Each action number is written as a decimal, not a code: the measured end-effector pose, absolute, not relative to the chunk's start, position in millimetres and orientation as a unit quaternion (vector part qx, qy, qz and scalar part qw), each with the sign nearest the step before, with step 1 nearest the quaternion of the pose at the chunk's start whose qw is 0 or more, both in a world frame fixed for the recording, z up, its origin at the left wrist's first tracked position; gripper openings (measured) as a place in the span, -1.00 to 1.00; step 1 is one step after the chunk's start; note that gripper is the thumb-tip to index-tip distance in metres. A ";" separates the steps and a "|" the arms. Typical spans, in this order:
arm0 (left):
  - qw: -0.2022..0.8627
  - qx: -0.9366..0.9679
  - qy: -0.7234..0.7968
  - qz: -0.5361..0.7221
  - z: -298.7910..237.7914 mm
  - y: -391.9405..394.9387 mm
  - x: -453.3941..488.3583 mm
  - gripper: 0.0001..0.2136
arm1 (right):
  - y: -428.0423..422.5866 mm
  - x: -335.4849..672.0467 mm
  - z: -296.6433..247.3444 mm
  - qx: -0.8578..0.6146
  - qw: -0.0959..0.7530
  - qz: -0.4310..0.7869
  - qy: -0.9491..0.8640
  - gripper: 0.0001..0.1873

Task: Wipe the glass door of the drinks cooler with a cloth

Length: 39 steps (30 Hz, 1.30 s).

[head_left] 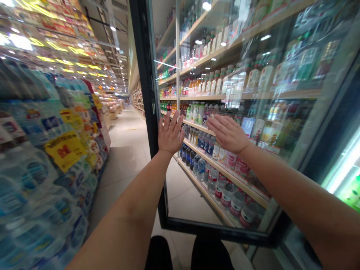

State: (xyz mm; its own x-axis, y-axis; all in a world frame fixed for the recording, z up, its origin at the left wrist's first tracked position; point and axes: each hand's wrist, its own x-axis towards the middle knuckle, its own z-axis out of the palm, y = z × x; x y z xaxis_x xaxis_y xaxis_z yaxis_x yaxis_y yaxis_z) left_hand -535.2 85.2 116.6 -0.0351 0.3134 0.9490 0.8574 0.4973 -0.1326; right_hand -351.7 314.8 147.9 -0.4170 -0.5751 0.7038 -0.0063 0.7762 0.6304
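Observation:
A glass fridge door (225,180) with a black frame (146,75) stands swung out in front of me. My left hand (169,134) lies flat against the glass near the frame's edge, fingers spread and pointing up. My right hand (228,132) is pressed palm-first on the glass a little to the right, fingers stretched toward the left. Neither hand holds anything. Through the glass I see shelves of bottled drinks (208,150).
On my left rise stacked packs of bottled water (33,180) with yellow price tags (65,149). A tiled aisle (126,150) runs ahead between the stacks and the shelving. The lit fridge interior (345,176) shows at the far right. My dark shoes (194,253) are at the bottom.

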 end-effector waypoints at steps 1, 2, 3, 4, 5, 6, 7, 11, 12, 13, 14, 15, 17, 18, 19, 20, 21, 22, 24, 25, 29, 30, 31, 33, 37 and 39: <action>0.542 -0.433 -0.675 -0.252 116.5 85.2 -535.1 -0.47 | 314.3 -351.6 146.8 0.206 0.476 -0.296 -0.802 -0.32; 0.542 -0.431 -0.676 -0.252 116.5 85.2 -535.1 -0.47 | 313.9 -352.0 146.1 0.214 0.464 -0.304 -0.804 -0.32; 0.543 -0.430 -0.676 -0.253 116.4 85.2 -535.0 -0.47 | 313.5 -352.8 145.9 0.206 0.477 -0.302 -0.800 -0.31; 0.543 -0.429 -0.676 -0.253 116.4 85.2 -534.9 -0.47 | 313.0 -354.1 146.1 0.181 0.513 -0.289 -0.788 -0.31; 0.544 -0.428 -0.675 -0.254 116.3 85.3 -534.8 -0.47 | 312.5 -355.5 146.6 0.145 0.567 -0.265 -0.766 -0.30; 0.544 -0.428 -0.675 -0.255 116.3 85.3 -534.8 -0.47 | 311.9 -357.0 147.1 0.101 0.627 -0.235 -0.736 -0.30; 0.545 -0.428 -0.674 -0.256 116.2 85.3 -534.7 -0.47 | 311.2 -358.2 147.5 0.058 0.679 -0.204 -0.703 -0.30; 0.546 -0.428 -0.675 -0.252 116.2 85.5 -534.4 -0.47 | 308.7 -357.8 144.5 0.055 0.672 -0.203 -0.710 -0.30; 0.547 -0.427 -0.675 -0.250 116.2 85.5 -534.4 -0.47 | 308.4 -356.7 142.8 0.096 0.621 -0.227 -0.744 -0.30; 0.549 -0.427 -0.674 -0.248 116.3 85.5 -534.3 -0.47 | 308.1 -355.6 141.0 0.138 0.566 -0.248 -0.774 -0.31; 0.552 -0.427 -0.673 -0.245 116.3 85.5 -534.3 -0.47 | 307.9 -354.8 139.2 0.172 0.517 -0.262 -0.797 -0.32; 0.554 -0.428 -0.672 -0.243 116.3 85.5 -534.4 -0.47 | 307.8 -354.4 137.7 0.192 0.484 -0.269 -0.810 -0.33; 0.557 -0.428 -0.670 -0.241 116.3 85.4 -534.5 -0.47 | 307.4 -355.4 135.8 0.183 0.493 -0.252 -0.812 -0.34; 0.556 -0.427 -0.670 -0.242 116.3 85.4 -534.7 -0.47 | 307.2 -356.6 135.3 0.156 0.530 -0.231 -0.801 -0.33; 0.556 -0.427 -0.670 -0.243 116.2 85.3 -534.9 -0.47 | 306.9 -358.0 135.1 0.119 0.579 -0.206 -0.780 -0.32; 0.556 -0.426 -0.670 -0.245 116.1 85.3 -535.1 -0.47 | 306.6 -359.4 135.1 0.083 0.625 -0.182 -0.755 -0.31; 0.557 -0.426 -0.669 -0.245 115.9 85.2 -535.4 -0.47 | 306.2 -360.4 135.1 0.054 0.659 -0.165 -0.732 -0.31; 0.559 -0.427 -0.668 -0.244 115.6 85.2 -535.7 -0.47 | 305.7 -361.1 135.0 0.038 0.675 -0.159 -0.720 -0.30; 0.565 -0.427 -0.664 -0.240 115.1 85.3 -536.2 -0.47 | 305.0 -361.1 134.0 0.054 0.653 -0.184 -0.733 -0.32; 0.568 -0.427 -0.662 -0.238 114.8 85.4 -536.4 -0.47 | 304.7 -360.5 133.2 0.079 0.626 -0.206 -0.748 -0.33; 0.579 -0.423 -0.659 -0.229 115.0 86.1 -536.3 -0.46 | 304.2 -359.0 129.1 0.155 0.534 -0.270 -0.786 -0.39; 0.581 -0.421 -0.658 -0.226 115.3 86.2 -536.1 -0.46 | 304.3 -359.4 128.6 0.154 0.534 -0.269 -0.787 -0.40; 0.585 -0.420 -0.657 -0.224 115.4 86.3 -536.0 -0.46 | 304.3 -360.4 128.3 0.141 0.550 -0.259 -0.782 -0.40; 0.594 -0.417 -0.652 -0.219 115.3 86.0 -536.1 -0.46 | 304.1 -363.0 128.7 0.072 0.631 -0.206 -0.744 -0.37; 0.600 -0.414 -0.651 -0.211 112.6 84.1 -536.5 -0.46 | 301.1 -366.5 129.2 -0.057 0.758 -0.125 -0.637 -0.36; 0.602 -0.412 -0.651 -0.212 112.9 83.5 -535.4 -0.46 | 298.6 -365.4 127.6 -0.022 0.735 -0.157 -0.660 -0.36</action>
